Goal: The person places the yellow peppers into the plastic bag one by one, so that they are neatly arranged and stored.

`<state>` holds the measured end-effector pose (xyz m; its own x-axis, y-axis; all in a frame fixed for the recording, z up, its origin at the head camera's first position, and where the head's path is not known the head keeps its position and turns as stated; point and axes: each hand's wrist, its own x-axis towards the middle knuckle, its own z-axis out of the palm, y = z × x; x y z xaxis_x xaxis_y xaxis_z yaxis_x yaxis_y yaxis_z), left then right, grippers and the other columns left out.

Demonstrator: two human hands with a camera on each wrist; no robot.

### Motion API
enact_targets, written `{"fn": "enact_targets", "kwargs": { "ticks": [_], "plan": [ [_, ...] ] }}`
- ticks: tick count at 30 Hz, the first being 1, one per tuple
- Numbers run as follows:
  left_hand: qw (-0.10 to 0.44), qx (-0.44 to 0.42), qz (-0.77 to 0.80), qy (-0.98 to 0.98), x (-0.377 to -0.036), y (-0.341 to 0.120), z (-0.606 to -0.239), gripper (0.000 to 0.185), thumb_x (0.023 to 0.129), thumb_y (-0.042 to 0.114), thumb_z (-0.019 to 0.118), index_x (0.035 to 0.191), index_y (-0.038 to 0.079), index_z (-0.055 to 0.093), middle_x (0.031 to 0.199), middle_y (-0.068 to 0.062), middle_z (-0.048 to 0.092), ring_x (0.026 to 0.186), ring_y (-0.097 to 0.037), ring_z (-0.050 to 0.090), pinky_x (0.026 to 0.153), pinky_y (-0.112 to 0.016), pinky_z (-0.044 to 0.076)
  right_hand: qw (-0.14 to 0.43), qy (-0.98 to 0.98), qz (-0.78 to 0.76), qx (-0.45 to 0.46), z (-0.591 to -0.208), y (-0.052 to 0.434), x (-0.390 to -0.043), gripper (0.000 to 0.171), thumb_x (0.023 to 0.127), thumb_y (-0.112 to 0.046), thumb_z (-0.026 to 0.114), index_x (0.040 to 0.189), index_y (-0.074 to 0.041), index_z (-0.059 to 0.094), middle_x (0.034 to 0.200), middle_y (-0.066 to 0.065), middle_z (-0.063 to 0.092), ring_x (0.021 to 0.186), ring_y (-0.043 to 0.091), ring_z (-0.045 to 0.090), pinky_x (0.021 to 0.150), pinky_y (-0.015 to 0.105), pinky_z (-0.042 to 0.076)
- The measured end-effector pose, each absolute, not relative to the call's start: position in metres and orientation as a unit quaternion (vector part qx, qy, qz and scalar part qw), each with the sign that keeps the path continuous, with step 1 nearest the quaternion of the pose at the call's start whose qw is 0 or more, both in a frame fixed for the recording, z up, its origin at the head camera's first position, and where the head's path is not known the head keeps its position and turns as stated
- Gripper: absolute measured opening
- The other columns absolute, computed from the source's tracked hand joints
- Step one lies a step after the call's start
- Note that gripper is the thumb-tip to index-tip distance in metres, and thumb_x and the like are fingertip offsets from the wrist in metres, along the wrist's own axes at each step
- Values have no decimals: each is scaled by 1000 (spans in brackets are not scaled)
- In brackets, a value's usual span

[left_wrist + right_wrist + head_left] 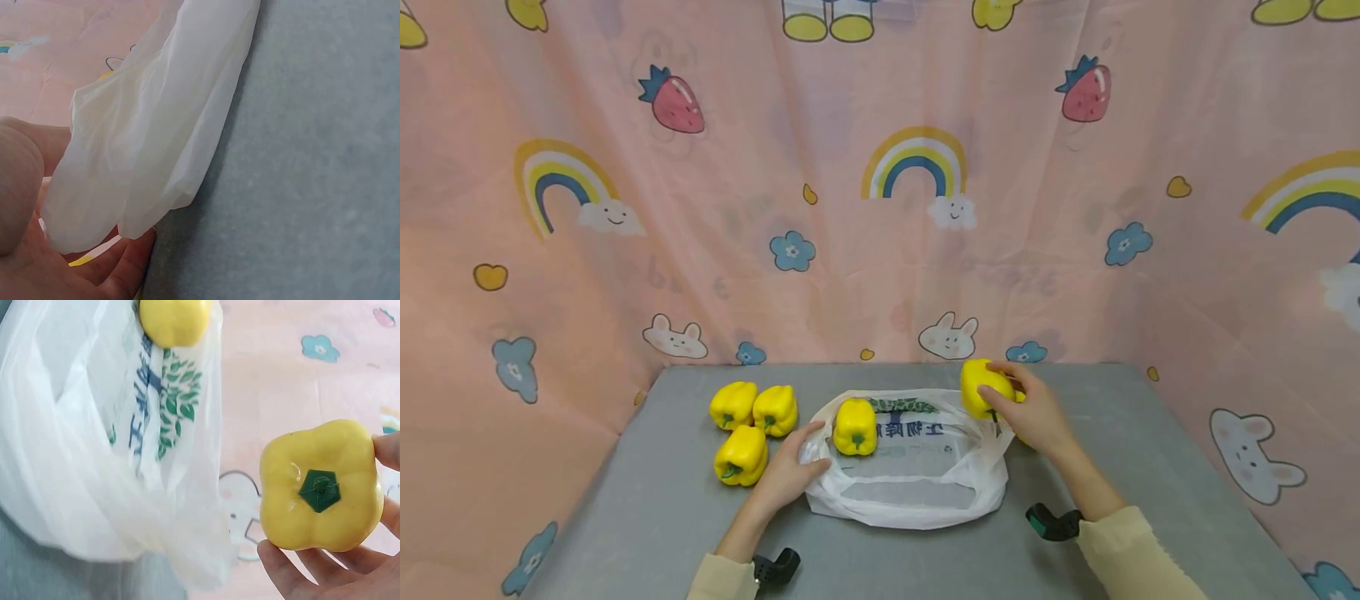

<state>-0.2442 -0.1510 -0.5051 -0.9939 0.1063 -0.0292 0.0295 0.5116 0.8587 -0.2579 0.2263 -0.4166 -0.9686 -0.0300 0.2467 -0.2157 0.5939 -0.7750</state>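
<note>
My right hand (1033,412) grips a yellow bell pepper (981,387), held up over the right rim of a white plastic bag (917,508). In the right wrist view this bell pepper (294,519) shows its green stem toward the camera, with fingers and thumb around its side. My left hand (793,467) holds the bag's left edge, the plastic (144,137) lying between thumb and fingers. Inside the wide bag mouth, at the left, sits another yellow bell pepper (854,427). A sliver of yellow (1020,398) shows behind my right hand, mostly hidden.
Three yellow bell peppers (741,456) stand grouped on the grey table (647,500), left of the bag. Black wrist devices (1052,523) are worn on both wrists. A pink printed curtain (850,283) hangs behind the table and along its sides.
</note>
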Motion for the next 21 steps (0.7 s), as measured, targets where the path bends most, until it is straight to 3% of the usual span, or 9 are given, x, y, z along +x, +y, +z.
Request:
{"fn": "enact_targets", "kwargs": {
  "ticks": [7,15,21],
  "plan": [
    [37,43,492,869,-244,-151,-505,60,93,18,72,149,16,51,156,-21,41,143,-45,36,112,-70,27,92,-874,469,85,-423,208,-261,53,100,-34,66,142,-6,54,145,20,51,124,40,52,91,48,56],
    [36,45,494,867,-244,-152,-505,59,94,18,72,149,16,51,156,-21,40,143,-45,35,112,-70,26,82,-866,482,100,-434,190,-264,53,99,-35,68,141,-6,55,145,17,54,127,38,51,99,53,51],
    [34,45,493,868,-243,-151,-504,59,94,17,72,148,15,51,156,-22,41,142,-46,36,112,-70,27,69,-866,484,105,-441,176,-265,52,98,-36,68,140,-8,56,145,16,54,127,37,52,98,50,53]
  ]
}}
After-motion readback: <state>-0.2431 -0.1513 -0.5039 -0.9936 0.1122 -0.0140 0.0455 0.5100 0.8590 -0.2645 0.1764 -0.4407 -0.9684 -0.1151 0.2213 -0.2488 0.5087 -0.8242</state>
